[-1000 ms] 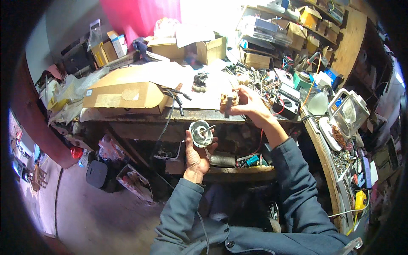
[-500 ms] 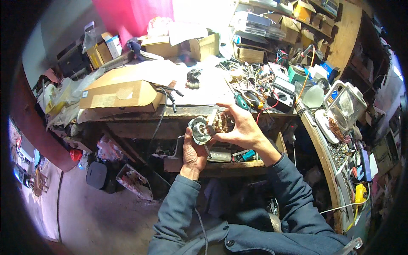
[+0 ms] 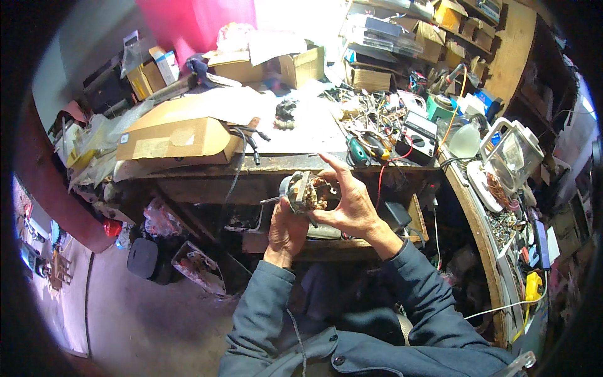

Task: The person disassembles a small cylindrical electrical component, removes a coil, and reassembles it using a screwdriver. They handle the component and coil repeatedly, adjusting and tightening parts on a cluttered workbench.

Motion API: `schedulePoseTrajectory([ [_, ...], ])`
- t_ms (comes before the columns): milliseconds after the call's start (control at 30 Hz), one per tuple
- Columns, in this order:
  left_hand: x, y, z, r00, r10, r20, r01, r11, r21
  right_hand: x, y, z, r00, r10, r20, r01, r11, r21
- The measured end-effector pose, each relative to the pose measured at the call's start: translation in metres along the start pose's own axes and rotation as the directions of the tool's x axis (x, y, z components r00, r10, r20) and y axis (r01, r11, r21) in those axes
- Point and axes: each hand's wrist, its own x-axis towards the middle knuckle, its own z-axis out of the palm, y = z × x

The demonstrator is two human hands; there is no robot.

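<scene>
In front of the workbench's near edge I hold up a small electric motor (image 3: pixel 306 192), with a round grey end, a metal core and brownish windings. My left hand (image 3: pixel 287 231) supports it from below and the left, its fingers wrapped round the grey end. A thin shaft juts out leftward past the left fingertips. Curled about the winding side, my right hand (image 3: pixel 353 204) has its thumb low on the motor and its index finger raised above it. Some right fingers are hidden behind the motor.
On the workbench (image 3: pixel 295 164) are a cardboard box (image 3: pixel 182 135), a black cable (image 3: pixel 241 157), a teal-handled tool (image 3: pixel 358 151), pliers (image 3: pixel 375 148) and a black meter-like box (image 3: pixel 418 138). A drawer (image 3: pixel 411 220) is open below my hands. A clear plastic container (image 3: pixel 512 154) stands at right.
The motor has turned so its round grey end faces more to the left and its windings show more. My right hand has shifted slightly left and down, uncovering a dark box in the drawer.
</scene>
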Motion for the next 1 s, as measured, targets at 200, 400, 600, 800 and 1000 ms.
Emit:
schedulePoseTrajectory([
  [200,0.0,-0.002,-0.01,0.999,-0.021,0.05,0.016,0.997,0.08,-0.007,0.003,0.002,0.998,0.006,-0.063,-0.008,0.999,-0.032],
  [400,0.0,-0.006,-0.021,0.999,-0.026,0.039,0.02,0.989,0.15,-0.006,0.004,0.001,0.999,-0.002,-0.049,0.0,0.999,-0.039],
  [600,-0.004,-0.006,-0.022,0.998,-0.033,0.054,0.026,0.99,0.136,-0.01,0.001,0.009,0.995,0.033,-0.094,-0.036,0.999,-0.033],
  [800,-0.009,-0.002,-0.006,0.998,-0.038,0.049,0.03,0.988,0.149,-0.014,-0.002,0.011,0.99,0.091,-0.105,-0.091,0.996,-0.001],
  [1000,-0.006,-0.002,-0.009,0.997,-0.057,0.043,0.05,0.988,0.145,-0.015,0.0,0.01,0.993,0.067,-0.1,-0.073,0.995,-0.064],
])
